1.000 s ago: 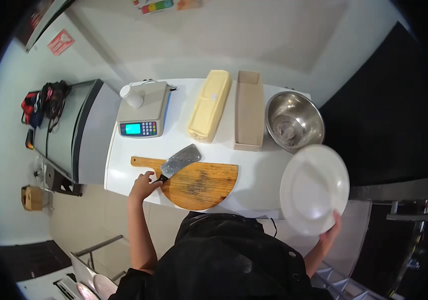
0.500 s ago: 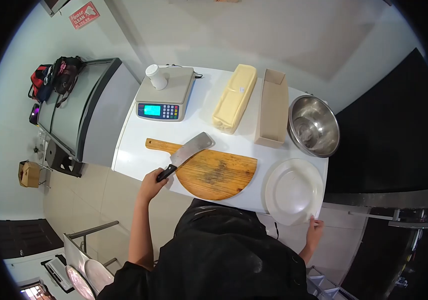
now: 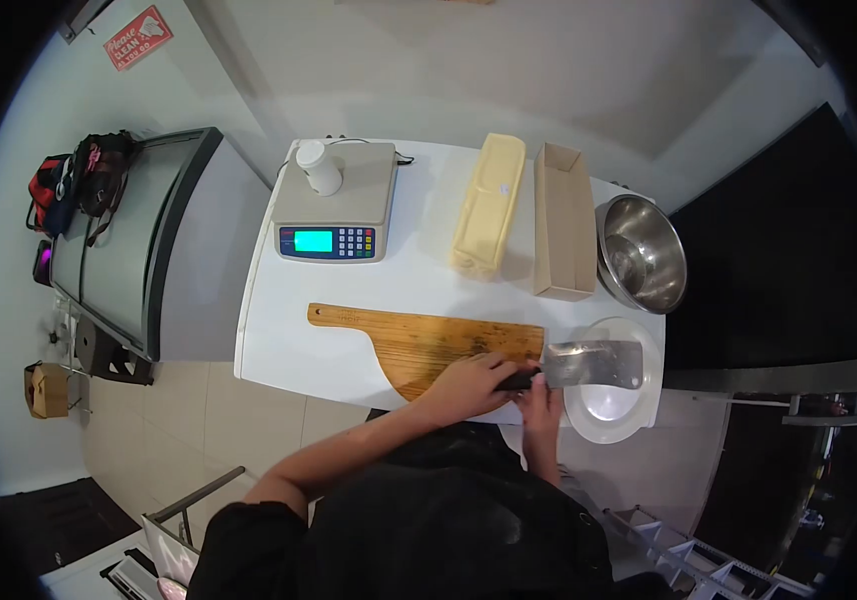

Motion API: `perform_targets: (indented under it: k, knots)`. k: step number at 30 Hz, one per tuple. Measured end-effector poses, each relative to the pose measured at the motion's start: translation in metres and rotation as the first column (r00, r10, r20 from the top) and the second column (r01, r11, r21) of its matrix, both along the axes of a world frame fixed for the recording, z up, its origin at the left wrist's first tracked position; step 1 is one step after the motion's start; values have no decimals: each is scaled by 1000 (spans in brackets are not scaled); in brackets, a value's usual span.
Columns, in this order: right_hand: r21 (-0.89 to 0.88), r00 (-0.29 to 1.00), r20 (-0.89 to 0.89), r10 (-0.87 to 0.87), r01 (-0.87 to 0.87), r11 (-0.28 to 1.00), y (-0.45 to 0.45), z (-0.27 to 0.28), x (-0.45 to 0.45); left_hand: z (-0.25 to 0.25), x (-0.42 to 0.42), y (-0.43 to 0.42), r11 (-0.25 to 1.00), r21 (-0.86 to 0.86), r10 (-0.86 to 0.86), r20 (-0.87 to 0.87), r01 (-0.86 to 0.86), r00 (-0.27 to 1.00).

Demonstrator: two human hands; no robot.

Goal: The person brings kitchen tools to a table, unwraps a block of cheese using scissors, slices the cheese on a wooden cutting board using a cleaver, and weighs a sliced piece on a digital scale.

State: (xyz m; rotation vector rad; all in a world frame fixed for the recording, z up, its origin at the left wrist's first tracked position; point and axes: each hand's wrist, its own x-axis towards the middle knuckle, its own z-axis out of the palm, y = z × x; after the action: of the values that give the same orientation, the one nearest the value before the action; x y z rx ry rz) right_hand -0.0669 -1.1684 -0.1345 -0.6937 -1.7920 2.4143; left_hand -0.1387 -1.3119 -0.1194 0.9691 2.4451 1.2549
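Note:
A cleaver [image 3: 594,364] is held level above the right end of the wooden board [image 3: 419,345], its blade reaching over the white plate [image 3: 614,415]. My left hand [image 3: 471,384] is wrapped round its black handle. Close beside it, my right hand [image 3: 541,402] has its fingers at the handle near the blade; what they grip, if anything, is partly hidden. The plate rests at the table's right front corner. Behind the board lies a wrapped yellow block [image 3: 490,205], with an open cardboard box [image 3: 564,220] to its right.
On the white table [image 3: 284,345], a scale [image 3: 334,205] carries a white cup [image 3: 320,169] at the back left. A steel bowl [image 3: 642,253] stands at the back right. A glass-topped cabinet [image 3: 199,260] is to the left.
My left hand has carried the cleaver rightwards from the board's left side, turning its blade to the right. My right hand has let go of the plate, set down on the table, and moved to the handle.

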Motion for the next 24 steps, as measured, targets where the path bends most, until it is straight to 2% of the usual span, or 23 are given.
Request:
perform_targets:
  k: [1, 3, 5, 7, 8, 9, 10, 12, 13, 17, 21, 24]
  knots:
    - [9, 1000, 3, -6, 6, 1000, 1, 2, -1, 0, -6, 1, 996, -18, -90, -14, 89, 996]
    - [-135, 985, 107, -133, 147, 980, 5, 3, 2, -1, -22, -8, 990, 21, -136, -23, 136, 990]
    - [-117, 984, 103, -148, 159, 980, 6, 3, 19, 0, -44, -16, 973, 80, -215, -51, 218, 975]
    - [-71, 984, 44, -172, 174, 982, 4, -1, 34, 4, -67, -29, 986, 75, 151, -27, -148, 988]
    - [5, 983, 45, -179, 179, 984, 3, 5, 37, -7, -85, -33, 958, 96, 282, -149, -270, 948]
    - [9, 982, 46, -183, 183, 983, 5, 4, 39, -24, -103, -35, 914, 132, 405, -265, -383, 875]
    - [83, 983, 52, -176, 171, 982, 11, 3, 39, -36, -113, -37, 911, 135, 411, -261, -389, 873]
    - [228, 985, 64, -162, 144, 963, 22, 2, 38, -54, -125, -40, 909, 86, 408, -379, -407, 830]
    - [245, 991, 46, -129, 114, 963, 23, 6, 33, -59, -126, -42, 906, 89, 414, -376, -413, 829]
    - [210, 997, 80, -23, 6, 978, 21, 7, 35, -81, -127, -45, 872, 162, 486, -408, -462, 773]
    - [203, 994, 111, 16, -38, 979, 32, 19, 33, -97, -134, -33, 882, 161, 460, -495, -442, 737]
    - [147, 995, 78, 62, -73, 986, 39, 15, 22, -88, -144, -39, 919, 155, 386, -529, -361, 756]
